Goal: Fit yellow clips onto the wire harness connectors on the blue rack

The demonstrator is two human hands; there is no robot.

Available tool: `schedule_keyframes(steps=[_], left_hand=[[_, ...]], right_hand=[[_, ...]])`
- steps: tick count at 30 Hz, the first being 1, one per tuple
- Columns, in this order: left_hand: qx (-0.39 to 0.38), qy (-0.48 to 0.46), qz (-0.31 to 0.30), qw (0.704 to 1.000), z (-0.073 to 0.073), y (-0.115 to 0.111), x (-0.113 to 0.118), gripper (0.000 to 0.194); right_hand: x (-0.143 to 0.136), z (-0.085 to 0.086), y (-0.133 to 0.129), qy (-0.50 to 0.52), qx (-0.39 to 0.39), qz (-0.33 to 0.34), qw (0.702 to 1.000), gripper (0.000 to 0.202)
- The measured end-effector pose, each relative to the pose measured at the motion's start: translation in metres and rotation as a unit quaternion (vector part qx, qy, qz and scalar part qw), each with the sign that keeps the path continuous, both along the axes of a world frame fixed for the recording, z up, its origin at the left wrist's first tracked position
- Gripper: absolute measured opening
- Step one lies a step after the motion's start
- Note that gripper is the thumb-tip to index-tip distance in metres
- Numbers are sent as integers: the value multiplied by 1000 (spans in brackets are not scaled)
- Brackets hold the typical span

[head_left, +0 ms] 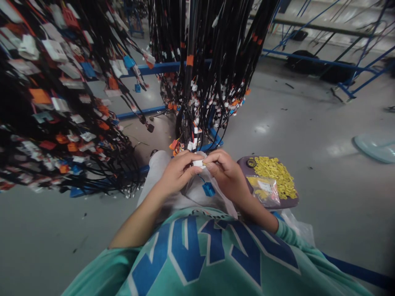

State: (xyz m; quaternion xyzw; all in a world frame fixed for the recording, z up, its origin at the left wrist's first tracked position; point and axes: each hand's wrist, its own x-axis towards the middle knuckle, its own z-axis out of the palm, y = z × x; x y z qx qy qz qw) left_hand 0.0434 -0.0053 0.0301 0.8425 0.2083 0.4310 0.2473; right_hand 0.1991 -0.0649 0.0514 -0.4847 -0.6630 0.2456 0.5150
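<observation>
Above my lap, my left hand point(178, 172) pinches a white connector point(198, 163) between thumb and fingers. My right hand point(227, 174) is closed at the connector's right end, with a bit of yellow showing at its fingertips; most of that small yellow piece is hidden. A blue connector point(208, 189) dangles on a thin wire just below my hands. Beyond my fingertips, the wire harness point(191, 119) hangs down with white and orange connectors near its lower end.
Dense bundles of black harnesses point(222, 49) hang on a blue metal rack point(148, 110), ahead and to the left. At my right, a dark stool seat point(291, 202) bears many small yellow pieces point(277, 172), a plastic bag point(265, 191) and a black roll point(252, 162). Another blue frame point(308, 57) stands farther right.
</observation>
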Motion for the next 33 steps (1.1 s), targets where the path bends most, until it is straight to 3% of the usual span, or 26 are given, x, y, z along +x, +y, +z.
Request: schedule_keyframes(steps=[12, 15, 19, 23, 33], left_hand=[[-27, 22, 0, 999, 3, -2, 0, 38], [-23, 11, -3, 1000, 3, -1, 0, 38], [-10, 3, -15, 1000, 3, -1, 0, 33], [15, -7, -26, 1000, 4, 0, 1, 27], [63, 10, -17, 998, 2, 2, 6, 31]], right_hand=[[1, -1, 0, 44, -36, 20, 998, 9], [1, -2, 1, 103, -92, 27, 990, 4], [1, -2, 3, 215, -198, 69, 954, 16], [4, 0, 5, 248, -254, 86, 931, 15], [16, -8, 13, 264, -251, 120, 924, 20]])
